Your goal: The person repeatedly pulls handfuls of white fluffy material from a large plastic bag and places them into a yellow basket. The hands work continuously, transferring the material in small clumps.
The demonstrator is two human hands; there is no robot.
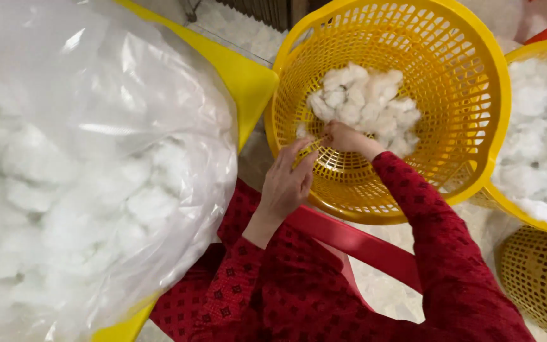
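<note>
Round yellow lattice basket (470, 95): left hand (286, 180) loosely curled, right hand (343, 136) pinching fluffy cotton (365, 104).

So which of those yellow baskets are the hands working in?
The middle basket, only partly filled with white fluff. Both hands reach into it; the basket at the right edge is heaped full and untouched.

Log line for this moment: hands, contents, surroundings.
left hand: on round yellow plastic mesh basket rim | right hand: inside, touching white fluffy stuffing | beside: clear plastic bag of stuffing
</note>
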